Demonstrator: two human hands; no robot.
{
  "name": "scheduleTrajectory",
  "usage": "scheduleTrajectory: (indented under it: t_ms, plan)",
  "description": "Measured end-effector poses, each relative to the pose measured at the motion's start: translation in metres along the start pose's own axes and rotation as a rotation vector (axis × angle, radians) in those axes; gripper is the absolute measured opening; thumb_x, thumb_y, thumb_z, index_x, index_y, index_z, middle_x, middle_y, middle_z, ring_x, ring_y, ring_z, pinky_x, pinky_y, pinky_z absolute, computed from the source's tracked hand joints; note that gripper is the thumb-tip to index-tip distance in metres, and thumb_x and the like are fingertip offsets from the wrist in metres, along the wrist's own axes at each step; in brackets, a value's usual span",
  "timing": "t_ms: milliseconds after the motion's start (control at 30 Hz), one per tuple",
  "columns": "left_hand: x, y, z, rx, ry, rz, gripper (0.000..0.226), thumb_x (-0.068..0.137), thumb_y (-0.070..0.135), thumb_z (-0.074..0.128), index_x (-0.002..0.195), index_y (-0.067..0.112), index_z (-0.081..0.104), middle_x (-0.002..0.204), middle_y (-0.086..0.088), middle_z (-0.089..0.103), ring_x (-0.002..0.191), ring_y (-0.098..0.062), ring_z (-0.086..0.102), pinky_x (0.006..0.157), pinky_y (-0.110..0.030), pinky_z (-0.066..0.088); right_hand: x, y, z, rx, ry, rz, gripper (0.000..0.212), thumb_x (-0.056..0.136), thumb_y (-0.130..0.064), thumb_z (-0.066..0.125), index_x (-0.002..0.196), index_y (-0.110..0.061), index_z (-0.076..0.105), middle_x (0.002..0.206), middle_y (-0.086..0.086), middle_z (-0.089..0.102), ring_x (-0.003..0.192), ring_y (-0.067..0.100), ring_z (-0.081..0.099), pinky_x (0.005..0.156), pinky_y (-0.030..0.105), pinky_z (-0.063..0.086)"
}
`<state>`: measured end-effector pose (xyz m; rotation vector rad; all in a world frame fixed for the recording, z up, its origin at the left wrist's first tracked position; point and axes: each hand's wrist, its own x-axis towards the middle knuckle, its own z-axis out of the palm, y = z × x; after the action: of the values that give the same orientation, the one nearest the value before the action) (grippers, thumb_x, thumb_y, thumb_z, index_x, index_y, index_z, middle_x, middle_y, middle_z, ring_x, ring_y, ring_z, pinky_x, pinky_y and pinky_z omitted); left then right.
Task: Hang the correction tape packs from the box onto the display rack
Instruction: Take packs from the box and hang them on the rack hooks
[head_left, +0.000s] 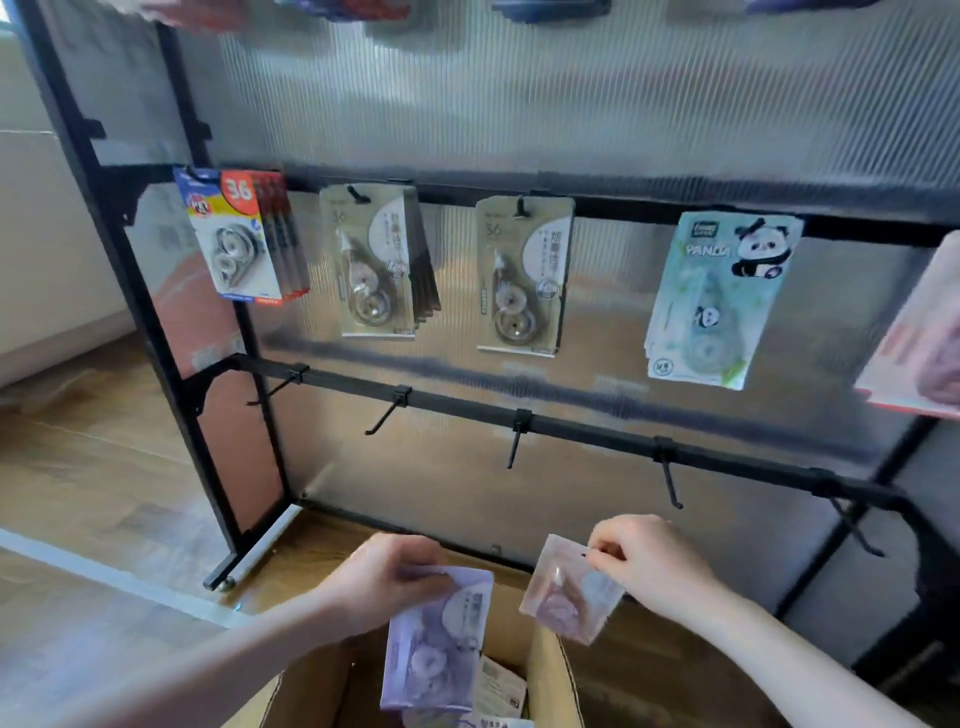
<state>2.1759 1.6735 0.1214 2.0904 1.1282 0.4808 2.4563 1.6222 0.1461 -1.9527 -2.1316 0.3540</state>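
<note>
My left hand (387, 579) grips the top of a purple correction tape pack (436, 644) that hangs over the open cardboard box (553, 675). My right hand (649, 566) pinches the top corner of a pink correction tape pack (566, 597), held in the air just right of the box. More packs lie inside the box (498, 691). In front stands the black display rack (597, 431). Its upper rail carries red-blue packs (239, 239), two groups of beige packs (374, 260) (522, 275) and panda packs (717, 301). The lower rail's hooks (514, 441) are bare.
A pink pack (919, 353) shows at the right edge, hanging from the upper rail. The rack's backing is ribbed translucent plastic. Wooden floor (93, 467) spreads to the left, with a pale wall beyond. More packs hang at the top edge, blurred.
</note>
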Motion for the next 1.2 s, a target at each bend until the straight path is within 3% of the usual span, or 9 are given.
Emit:
scheduleTrajectory:
  t_ms: [100, 200, 400, 467, 567, 667, 900, 1033, 1200]
  plan:
    - [0.008, 0.027, -0.013, 0.107, 0.016, 0.113, 0.036, 0.079, 0.027, 0.070, 0.056, 0.049, 0.055, 0.058, 0.024, 0.054, 0.056, 0.002, 0.047, 0.055, -0.017, 0.035, -0.006, 0.006, -0.027, -0.005, 0.085, -0.009, 0.017, 0.092, -0.031, 0.051, 0.079, -0.027, 0.062, 0.081, -0.016, 0.058, 0.077, 0.003, 0.055, 0.063, 0.013, 0.044]
    - [0.020, 0.049, -0.021, 0.121, 0.065, 0.120, 0.036, 0.076, 0.023, 0.073, 0.058, 0.050, 0.057, 0.057, 0.025, 0.056, 0.055, 0.001, 0.049, 0.056, -0.019, 0.039, -0.013, 0.011, -0.054, 0.010, 0.174, -0.017, 0.016, 0.091, -0.030, 0.053, 0.075, -0.031, 0.056, 0.078, -0.018, 0.055, 0.077, 0.001, 0.054, 0.061, 0.010, 0.038]
    - [0.043, 0.089, -0.035, 0.062, 0.125, 0.138, 0.026, 0.073, 0.021, 0.076, 0.062, 0.041, 0.062, 0.055, 0.015, 0.060, 0.051, 0.002, 0.048, 0.055, -0.018, 0.040, -0.032, 0.033, -0.110, 0.163, 0.382, -0.017, 0.022, 0.085, -0.024, 0.064, 0.066, -0.034, 0.057, 0.071, -0.016, 0.060, 0.072, 0.004, 0.058, 0.069, 0.029, 0.049]
    - [0.048, 0.101, -0.038, 0.028, 0.117, 0.151, 0.027, 0.074, 0.018, 0.076, 0.061, 0.038, 0.063, 0.054, 0.011, 0.060, 0.050, 0.002, 0.047, 0.053, -0.017, 0.038, -0.038, 0.044, -0.129, 0.216, 0.467, -0.015, 0.019, 0.082, -0.019, 0.067, 0.067, -0.030, 0.063, 0.069, -0.013, 0.063, 0.071, 0.005, 0.060, 0.070, 0.034, 0.050]
    - [0.054, 0.118, -0.039, 0.001, 0.108, 0.161, 0.007, 0.065, 0.033, 0.070, 0.061, 0.031, 0.065, 0.056, 0.005, 0.062, 0.051, 0.000, 0.047, 0.054, -0.020, 0.038, -0.045, 0.060, -0.155, 0.239, 0.560, -0.017, 0.012, 0.081, -0.015, 0.068, 0.072, -0.022, 0.068, 0.072, -0.008, 0.066, 0.075, 0.012, 0.062, 0.073, 0.041, 0.050]
    - [0.062, 0.134, -0.036, -0.020, 0.143, 0.198, 0.013, 0.067, 0.031, 0.073, 0.062, 0.023, 0.065, 0.055, 0.004, 0.058, 0.051, 0.000, 0.044, 0.053, -0.019, 0.037, -0.052, 0.074, -0.179, 0.249, 0.619, -0.023, 0.011, 0.083, -0.011, 0.066, 0.075, -0.018, 0.069, 0.076, -0.007, 0.067, 0.078, 0.014, 0.063, 0.077, 0.044, 0.051]
    - [0.076, 0.175, -0.026, -0.038, 0.108, 0.271, 0.014, 0.066, 0.035, 0.068, 0.061, 0.022, 0.065, 0.056, 0.006, 0.056, 0.054, 0.000, 0.044, 0.055, -0.018, 0.037, -0.070, 0.089, -0.223, 0.177, 0.717, 0.035, 0.009, 0.086, -0.015, 0.064, 0.081, -0.016, 0.071, 0.078, -0.010, 0.068, 0.083, 0.009, 0.063, 0.083, 0.035, 0.050]
    - [0.089, 0.202, -0.022, -0.016, 0.126, 0.312, 0.016, 0.077, 0.017, 0.076, 0.065, 0.019, 0.065, 0.058, 0.003, 0.058, 0.055, -0.002, 0.045, 0.054, -0.019, 0.038, -0.079, 0.098, -0.239, 0.150, 0.758, 0.065, 0.009, 0.088, -0.018, 0.062, 0.083, -0.016, 0.070, 0.081, -0.010, 0.066, 0.085, 0.010, 0.062, 0.078, 0.030, 0.049]
    - [0.103, 0.235, -0.022, -0.009, 0.134, 0.353, 0.015, 0.078, 0.016, 0.075, 0.066, 0.021, 0.066, 0.067, -0.007, 0.065, 0.057, -0.005, 0.050, 0.057, -0.021, 0.041, -0.084, 0.110, -0.256, 0.137, 0.874, 0.064, 0.009, 0.087, -0.017, 0.063, 0.083, -0.014, 0.071, 0.079, -0.012, 0.063, 0.084, 0.008, 0.060, 0.079, 0.028, 0.046]
